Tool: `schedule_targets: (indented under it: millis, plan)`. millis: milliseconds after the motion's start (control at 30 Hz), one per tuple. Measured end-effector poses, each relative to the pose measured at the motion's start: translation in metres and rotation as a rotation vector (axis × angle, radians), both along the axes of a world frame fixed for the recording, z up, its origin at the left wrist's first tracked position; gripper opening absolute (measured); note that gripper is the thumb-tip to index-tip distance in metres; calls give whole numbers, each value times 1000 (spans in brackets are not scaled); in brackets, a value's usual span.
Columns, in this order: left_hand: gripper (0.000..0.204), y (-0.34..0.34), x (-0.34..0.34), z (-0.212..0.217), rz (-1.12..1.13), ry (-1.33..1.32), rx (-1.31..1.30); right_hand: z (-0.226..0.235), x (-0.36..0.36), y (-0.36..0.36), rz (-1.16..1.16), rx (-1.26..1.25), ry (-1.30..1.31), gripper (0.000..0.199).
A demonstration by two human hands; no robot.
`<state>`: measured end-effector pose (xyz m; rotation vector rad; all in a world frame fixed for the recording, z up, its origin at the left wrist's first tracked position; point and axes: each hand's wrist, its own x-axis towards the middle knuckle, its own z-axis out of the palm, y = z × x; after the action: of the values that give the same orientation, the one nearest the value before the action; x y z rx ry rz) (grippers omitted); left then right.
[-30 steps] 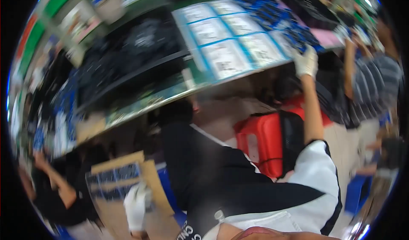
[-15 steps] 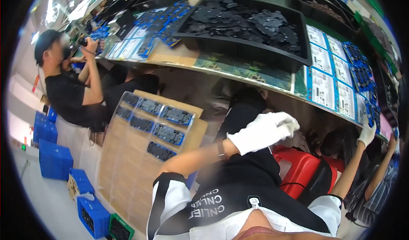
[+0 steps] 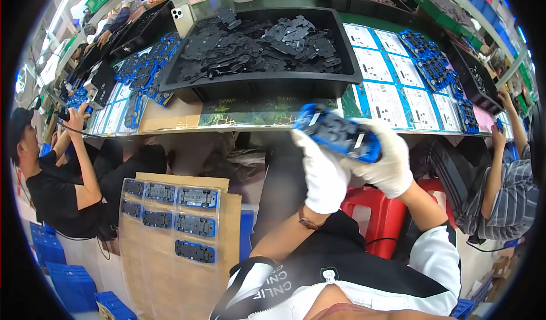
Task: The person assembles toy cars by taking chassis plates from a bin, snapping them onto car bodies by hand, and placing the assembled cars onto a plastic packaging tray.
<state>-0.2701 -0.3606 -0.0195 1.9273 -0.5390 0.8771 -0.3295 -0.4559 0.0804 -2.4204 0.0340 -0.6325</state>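
A: How's the bench (image 3: 244,115) laid out?

B: A black bin (image 3: 273,90) heaped with dark plates (image 3: 224,50) stands mid-bench. White sheets (image 3: 375,64) lie to its right, with a right pile (image 3: 430,64) of blue cars beyond; a left pile (image 3: 149,70) sits across from it.

A: And the hands?

B: Gloved, both grasping one car (image 3: 338,131): left hand (image 3: 324,175) at its left end, right hand (image 3: 389,161) around its right. It's slightly blurred, so I can't tell how complete its underside is.

A: How far along?

B: Partway, I'd judge. Seven cars (image 3: 195,225) lie on the board (image 3: 159,286) at lower left, with bare cardboard below them. The held one isn't among them, and plenty of plates remain.

A: Room to move?

B: In view, the car crosses the bench's near edge, just short of the bin. There's open space toward the board; a red stool (image 3: 387,220) shows just below the right hand.
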Motion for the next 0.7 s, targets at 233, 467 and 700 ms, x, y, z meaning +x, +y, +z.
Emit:
schedule_targets:
  millis: [233, 467, 700]
  plan:
    - [73, 65, 45, 47, -684, 962, -1623, 60, 118, -8, 146, 28, 57, 43]
    - [102, 107, 47, 45, -381, 738, -1039, 19, 282, -28, -26, -357, 332, 61]
    - [105, 121, 57, 12, 75, 439, -312, 13, 320, -18, 5, -768, 436, 37]
